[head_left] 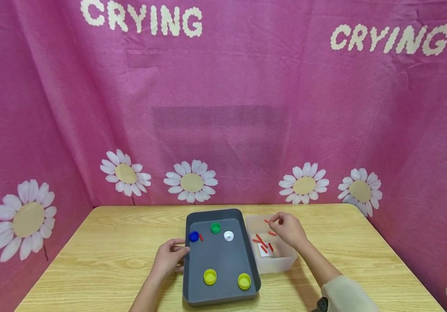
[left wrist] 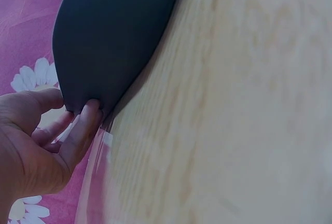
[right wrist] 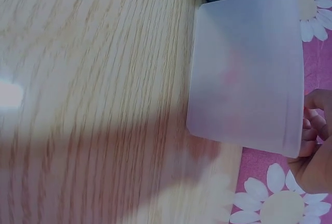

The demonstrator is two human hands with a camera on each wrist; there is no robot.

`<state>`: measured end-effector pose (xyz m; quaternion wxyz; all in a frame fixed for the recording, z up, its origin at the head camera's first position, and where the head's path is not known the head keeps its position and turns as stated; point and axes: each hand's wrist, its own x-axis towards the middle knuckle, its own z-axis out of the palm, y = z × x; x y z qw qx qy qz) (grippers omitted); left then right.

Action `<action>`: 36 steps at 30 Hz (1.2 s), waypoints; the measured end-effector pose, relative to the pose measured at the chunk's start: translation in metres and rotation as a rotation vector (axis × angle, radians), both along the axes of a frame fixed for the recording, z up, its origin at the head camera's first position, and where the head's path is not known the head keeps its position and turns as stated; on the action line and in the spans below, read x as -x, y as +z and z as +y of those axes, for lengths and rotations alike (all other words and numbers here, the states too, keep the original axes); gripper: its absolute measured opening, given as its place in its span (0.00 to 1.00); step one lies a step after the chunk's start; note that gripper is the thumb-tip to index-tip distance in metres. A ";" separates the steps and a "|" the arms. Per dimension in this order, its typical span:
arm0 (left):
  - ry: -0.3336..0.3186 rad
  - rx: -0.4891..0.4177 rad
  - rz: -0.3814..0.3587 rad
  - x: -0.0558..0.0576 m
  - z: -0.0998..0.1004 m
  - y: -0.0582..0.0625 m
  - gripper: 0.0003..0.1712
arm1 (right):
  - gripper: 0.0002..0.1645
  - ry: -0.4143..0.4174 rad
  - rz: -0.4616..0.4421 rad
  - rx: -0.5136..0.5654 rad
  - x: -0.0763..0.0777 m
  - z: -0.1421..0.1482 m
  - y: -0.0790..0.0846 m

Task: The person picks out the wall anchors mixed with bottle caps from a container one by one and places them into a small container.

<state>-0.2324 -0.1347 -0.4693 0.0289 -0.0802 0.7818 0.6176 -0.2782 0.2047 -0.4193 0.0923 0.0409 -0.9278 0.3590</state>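
Observation:
My left hand [head_left: 169,260] holds the left side of a dark grey tray [head_left: 219,260], with its fingertips at the wall in the left wrist view. Over a translucent plastic box [head_left: 276,264], my right hand [head_left: 287,227] pinches a small red stick [head_left: 267,221] between thumb and finger. Several more red sticks [head_left: 264,249] lie loose inside that box. In the tray, a single red stick [head_left: 202,237] lies beside a blue bottle cap [head_left: 194,236]. The right wrist view shows the box's outer wall hiding part of the fingers.
The tray also bears a green cap [head_left: 215,228], a white cap [head_left: 228,236] and two yellow caps [head_left: 209,277], apart from one another. A white paper piece [head_left: 265,251] lies in the box. Pink curtain [head_left: 223,130] with flowers surrounds the wooden table [head_left: 130,234].

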 end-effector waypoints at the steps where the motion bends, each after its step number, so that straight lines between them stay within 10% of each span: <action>1: 0.001 0.000 0.001 0.000 0.000 0.000 0.22 | 0.07 -0.004 0.000 -0.003 0.000 0.000 0.000; 36: -0.001 0.001 0.008 -0.003 0.001 0.002 0.23 | 0.10 -0.130 -0.031 -0.076 -0.003 -0.007 -0.005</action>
